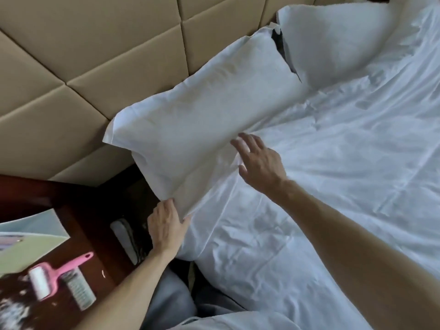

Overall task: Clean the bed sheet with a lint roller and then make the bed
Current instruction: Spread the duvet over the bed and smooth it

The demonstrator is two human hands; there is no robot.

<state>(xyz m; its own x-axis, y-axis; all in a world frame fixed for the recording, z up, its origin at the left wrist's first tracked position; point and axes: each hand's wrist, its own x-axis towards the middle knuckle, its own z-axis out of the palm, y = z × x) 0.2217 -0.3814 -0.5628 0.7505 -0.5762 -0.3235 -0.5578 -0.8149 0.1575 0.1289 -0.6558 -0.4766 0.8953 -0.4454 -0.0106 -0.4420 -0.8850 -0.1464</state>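
A white pillow [202,115] leans against the tan padded headboard [83,55] at the near end of the bed. My left hand [166,225] holds its lower corner, fingers against the fabric edge. My right hand [259,160] hovers over the pillow's right edge with fingers spread and straight. A second white pillow [333,41] lies further along the headboard. The white bed sheet [333,175] is wrinkled across the mattress. The pink lint roller [54,275] lies on the dark wooden nightstand [90,234], untouched.
On the nightstand, beside the lint roller, lie a ribbed roller cover [79,291] and pale green paper [31,244]. A grey handset-like object [125,239] sits at the nightstand's edge. My grey-trousered knee [171,301] is between nightstand and bed.
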